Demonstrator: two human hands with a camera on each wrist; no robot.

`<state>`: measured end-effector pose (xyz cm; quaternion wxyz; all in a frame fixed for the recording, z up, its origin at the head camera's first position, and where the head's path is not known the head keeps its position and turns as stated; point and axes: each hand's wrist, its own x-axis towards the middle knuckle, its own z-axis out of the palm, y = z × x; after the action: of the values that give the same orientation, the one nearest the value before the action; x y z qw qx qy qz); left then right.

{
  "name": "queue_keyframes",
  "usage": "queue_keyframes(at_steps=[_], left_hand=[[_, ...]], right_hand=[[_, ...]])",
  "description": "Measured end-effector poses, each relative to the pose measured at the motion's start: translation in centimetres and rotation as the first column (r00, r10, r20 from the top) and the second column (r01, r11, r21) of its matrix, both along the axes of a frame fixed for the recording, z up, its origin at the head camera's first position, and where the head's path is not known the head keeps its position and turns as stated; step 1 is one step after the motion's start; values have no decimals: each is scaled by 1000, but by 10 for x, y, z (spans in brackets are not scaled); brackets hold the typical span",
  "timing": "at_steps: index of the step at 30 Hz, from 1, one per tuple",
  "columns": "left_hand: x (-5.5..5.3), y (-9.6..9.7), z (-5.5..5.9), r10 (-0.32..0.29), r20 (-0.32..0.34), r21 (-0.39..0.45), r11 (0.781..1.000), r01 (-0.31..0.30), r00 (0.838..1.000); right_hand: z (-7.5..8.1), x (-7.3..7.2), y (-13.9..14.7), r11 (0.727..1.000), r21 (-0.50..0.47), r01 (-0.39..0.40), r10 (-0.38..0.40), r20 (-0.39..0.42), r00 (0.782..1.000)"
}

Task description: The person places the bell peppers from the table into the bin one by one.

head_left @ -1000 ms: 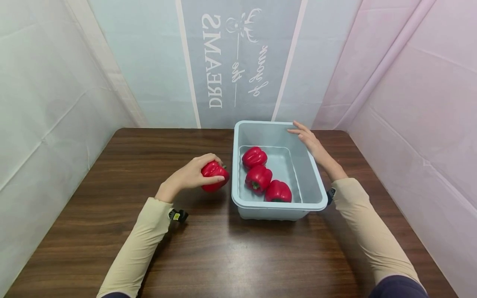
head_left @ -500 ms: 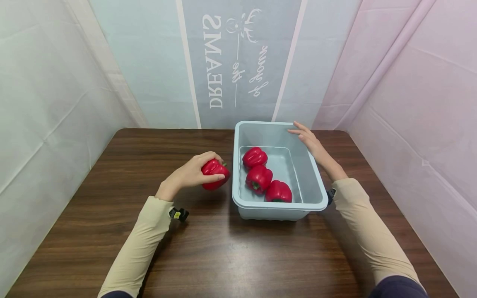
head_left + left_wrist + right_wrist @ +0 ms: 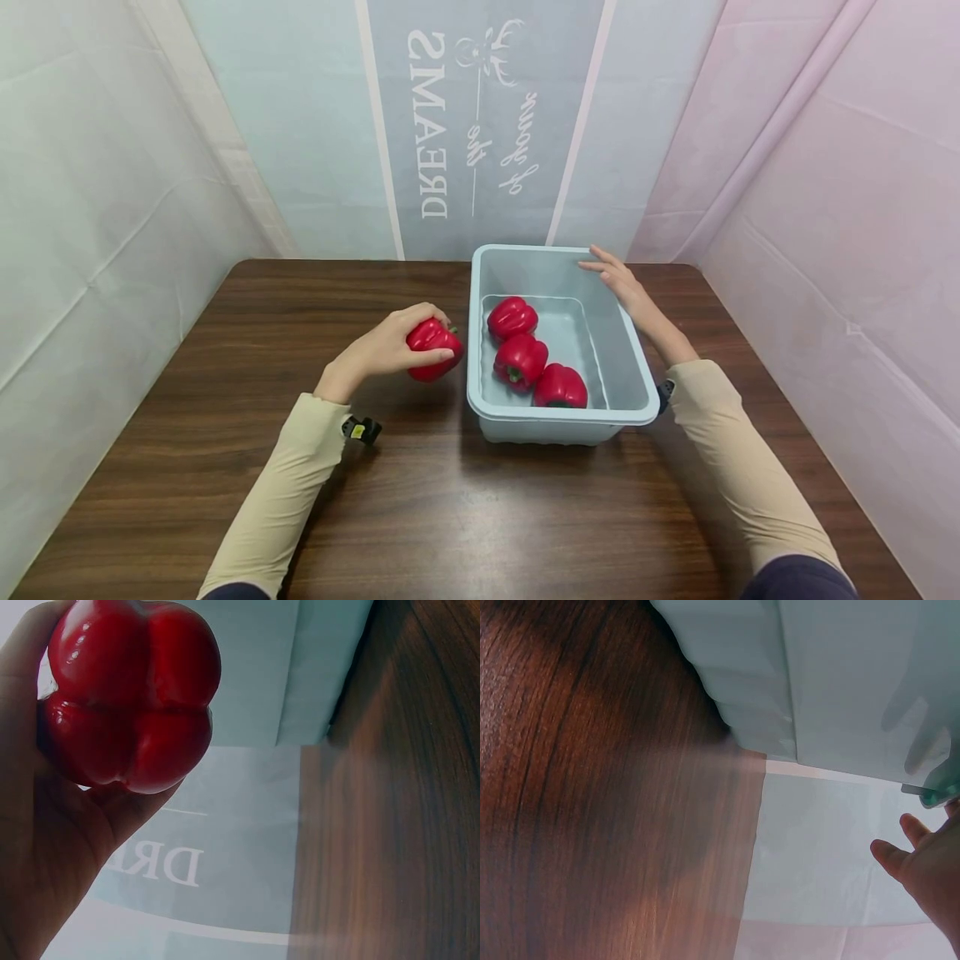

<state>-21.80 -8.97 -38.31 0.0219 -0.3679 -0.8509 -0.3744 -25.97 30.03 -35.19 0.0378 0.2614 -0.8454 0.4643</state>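
My left hand (image 3: 393,343) grips a shiny red bell pepper (image 3: 435,354), fingers over its far side and thumb across its near side. This pepper is just left of the light blue plastic bin (image 3: 558,414), its green stem toward the bin wall. In the left wrist view the lobed bottom of the bell pepper (image 3: 135,697) faces the camera, raised off the wood. Three more red peppers lie inside the bin, including one (image 3: 513,318) at the far left and another (image 3: 560,386) near the front wall. My right hand (image 3: 624,287) rests at the bin's far right corner, fingers extended.
The bin stands on a dark brown wooden table (image 3: 360,517). Pale fabric hangs around it, with a printed back panel (image 3: 480,125) behind and a side sheet (image 3: 847,250) to the right. Wrist cameras (image 3: 362,430) are strapped at both sleeves.
The bell pepper and left hand have shifted up very slightly in the head view. My right hand, the bin and the peppers in it stay where they were.
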Motion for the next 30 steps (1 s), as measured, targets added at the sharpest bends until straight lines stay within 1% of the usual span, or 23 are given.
queue_keyframes(at_steps=[10, 15, 22, 30], left_hand=[[2, -3, 2, 8, -2, 3, 1000, -8, 1000], [3, -4, 1, 14, -9, 1, 1000, -14, 1000], [5, -1, 3, 0, -28, 13, 1000, 0, 1000], [9, 1, 4, 14, -29, 15, 1000, -13, 999]], right_hand=[[-2, 5, -1, 1000, -5, 10, -10, -9, 1000], [-3, 8, -2, 1000, -2, 17, -17, 2, 1000], [-6, 8, 1, 1000, -1, 16, -16, 3, 1000], [-8, 10, 2, 1000, -1, 15, -15, -5, 1000]])
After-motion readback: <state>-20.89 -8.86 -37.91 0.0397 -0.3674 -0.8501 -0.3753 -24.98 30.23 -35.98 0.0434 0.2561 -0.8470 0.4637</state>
